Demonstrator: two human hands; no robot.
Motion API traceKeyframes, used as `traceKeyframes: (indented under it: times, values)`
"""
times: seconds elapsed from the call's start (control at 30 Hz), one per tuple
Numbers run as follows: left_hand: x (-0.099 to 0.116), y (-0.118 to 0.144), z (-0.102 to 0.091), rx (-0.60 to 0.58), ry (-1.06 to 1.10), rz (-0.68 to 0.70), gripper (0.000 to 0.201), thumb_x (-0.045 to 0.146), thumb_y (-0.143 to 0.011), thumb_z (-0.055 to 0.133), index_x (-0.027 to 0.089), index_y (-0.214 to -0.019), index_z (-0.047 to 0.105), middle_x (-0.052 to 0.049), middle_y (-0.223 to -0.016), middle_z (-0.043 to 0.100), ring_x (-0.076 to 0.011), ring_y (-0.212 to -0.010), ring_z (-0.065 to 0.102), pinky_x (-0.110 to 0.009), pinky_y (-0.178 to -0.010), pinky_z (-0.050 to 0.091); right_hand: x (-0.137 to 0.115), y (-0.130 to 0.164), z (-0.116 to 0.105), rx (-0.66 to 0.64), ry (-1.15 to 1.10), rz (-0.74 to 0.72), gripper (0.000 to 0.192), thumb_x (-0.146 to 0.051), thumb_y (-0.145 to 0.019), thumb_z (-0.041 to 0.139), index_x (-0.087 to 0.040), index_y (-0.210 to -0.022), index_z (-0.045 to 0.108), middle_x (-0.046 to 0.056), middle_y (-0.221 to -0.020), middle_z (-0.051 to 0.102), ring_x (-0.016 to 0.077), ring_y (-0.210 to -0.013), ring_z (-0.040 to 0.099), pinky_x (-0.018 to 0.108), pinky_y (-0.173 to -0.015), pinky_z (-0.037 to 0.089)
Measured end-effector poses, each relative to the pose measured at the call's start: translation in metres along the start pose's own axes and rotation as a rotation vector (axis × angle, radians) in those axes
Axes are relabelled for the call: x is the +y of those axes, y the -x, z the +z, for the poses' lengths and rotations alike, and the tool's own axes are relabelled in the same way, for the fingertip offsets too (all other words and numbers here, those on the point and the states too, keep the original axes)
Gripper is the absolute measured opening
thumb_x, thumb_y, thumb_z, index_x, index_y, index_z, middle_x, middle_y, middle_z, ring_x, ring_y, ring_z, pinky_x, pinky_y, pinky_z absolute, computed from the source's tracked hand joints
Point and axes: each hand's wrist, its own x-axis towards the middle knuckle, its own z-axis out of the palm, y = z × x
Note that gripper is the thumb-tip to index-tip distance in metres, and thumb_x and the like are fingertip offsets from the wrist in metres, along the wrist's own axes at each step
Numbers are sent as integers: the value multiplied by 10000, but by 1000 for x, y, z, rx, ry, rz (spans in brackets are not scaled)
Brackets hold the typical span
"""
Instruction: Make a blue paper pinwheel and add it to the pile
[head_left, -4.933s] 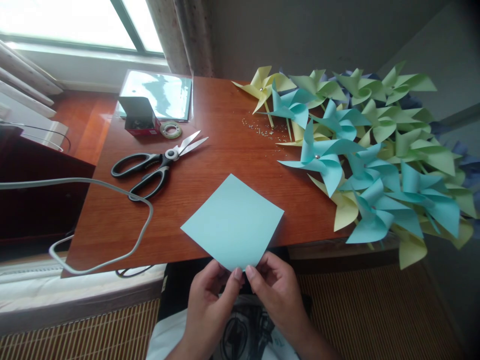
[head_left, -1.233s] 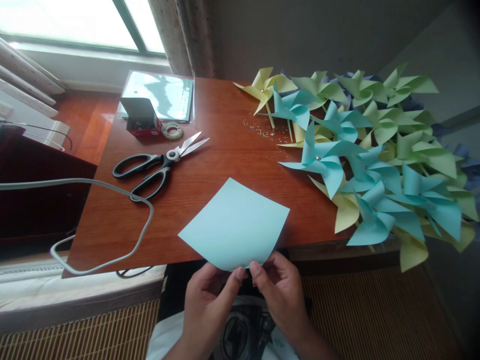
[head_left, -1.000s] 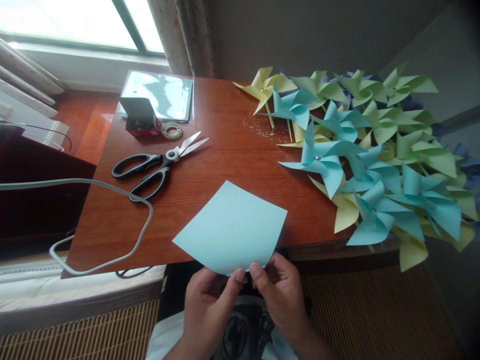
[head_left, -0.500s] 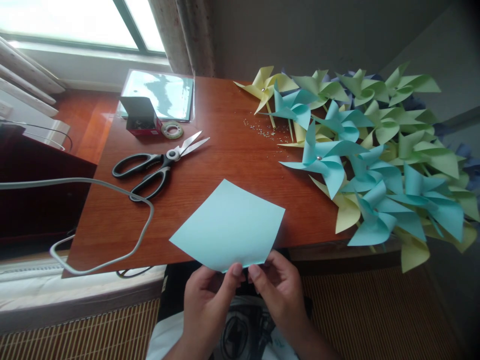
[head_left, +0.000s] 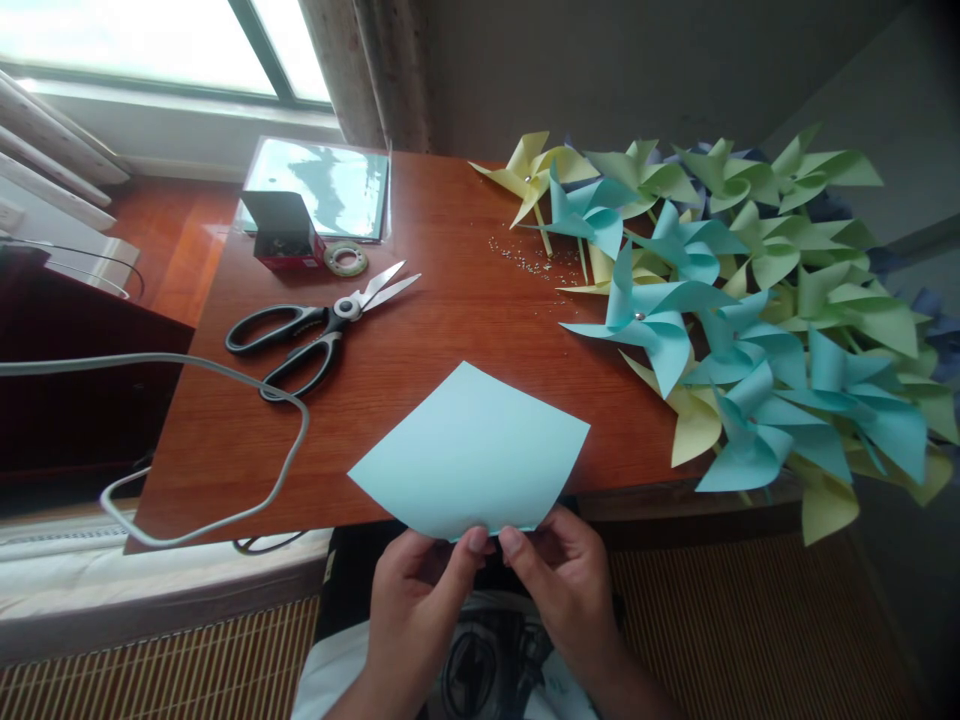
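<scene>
The left hand [head_left: 420,610] and the right hand [head_left: 559,590] meet just off the near edge of the table [head_left: 450,310], each pinching the near corner of a pale blue paper [head_left: 469,455] between thumb and fingers; the two thumbs lie side by side on top of that corner, almost touching. The paper is a plain square turned corner-on, its near tip over the person's lap and the rest spread out over the table, bowed a little rather than flat; whether its far part touches the wood cannot be told. To the left a grey cable [head_left: 225,440] loops over the table's near left part and off its edge. Further back on the left lie black-handled scissors [head_left: 319,325], blades slightly apart and pointing right. Behind them stand a small red box [head_left: 285,232] and a tape roll [head_left: 346,259], just beside each other, with a glossy folder [head_left: 326,185] at the far edge under the window. Small silvery bits [head_left: 525,260] are scattered mid-table at the back. The right side is heaped with pinwheels [head_left: 742,300] in blue, green and yellow, overhanging the table's right edge.
</scene>
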Motion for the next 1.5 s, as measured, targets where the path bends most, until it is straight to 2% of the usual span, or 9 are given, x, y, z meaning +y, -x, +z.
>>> traceKeyframes:
  times: [0.5, 0.67, 0.8, 1.13, 1.23, 1.33, 1.5]
  values:
    - [-4, 1, -1, -5, -10, -5, 236, 349, -815, 734, 153, -684, 725, -38, -596, 722, -136, -508, 612, -185, -485, 497, -4, 0, 4, -26, -94, 19, 183, -351, -884, 730, -191, -794, 724, -21, -647, 626, 97, -589, 560, 180, -591, 496]
    - [4, 0, 2, -18, 73, 21, 129, 280, -770, 780, 161, -733, 746, -6, -558, 694, -107, -473, 577, -154, -454, 472, -2, -2, 3, 2, -115, 27, 173, -349, -878, 739, -193, -805, 729, -14, -643, 647, 100, -594, 580, 174, -582, 495]
    - [4, 0, 2, -24, 118, 18, 91, 253, -749, 799, 168, -755, 766, -9, -558, 708, -118, -477, 615, -153, -453, 488, 0, -2, 2, 0, -140, 50, 174, -362, -868, 750, -194, -824, 734, -13, -656, 659, 94, -592, 577, 167, -575, 496]
    - [3, 2, -1, 26, 51, 17, 138, 287, -746, 787, 164, -687, 765, -36, -540, 716, -174, -473, 659, -201, -431, 515, -12, 1, 8, 22, -47, 38, 258, -409, -849, 742, -176, -737, 731, 5, -622, 651, 132, -567, 565, 244, -606, 536]
    - [3, 2, -1, 24, 51, 18, 176, 315, -741, 790, 161, -663, 757, -52, -575, 736, -196, -507, 680, -228, -465, 542, -14, 1, 10, 56, -46, 59, 274, -425, -834, 751, -182, -710, 728, 1, -606, 651, 138, -568, 581, 239, -593, 532]
    - [3, 2, 0, 20, 44, -1, 215, 330, -755, 783, 164, -623, 744, -54, -577, 737, -203, -532, 691, -237, -497, 554, -11, 0, 9, 34, -44, 53, 263, -421, -835, 757, -180, -734, 739, 2, -601, 657, 142, -581, 611, 223, -577, 529]
    - [4, 0, 0, 8, 56, -8, 188, 327, -769, 778, 172, -662, 768, -47, -587, 741, -192, -541, 687, -227, -507, 547, -4, -2, 8, 58, -46, 30, 231, -402, -831, 772, -182, -765, 749, 9, -614, 680, 125, -546, 599, 202, -532, 514]
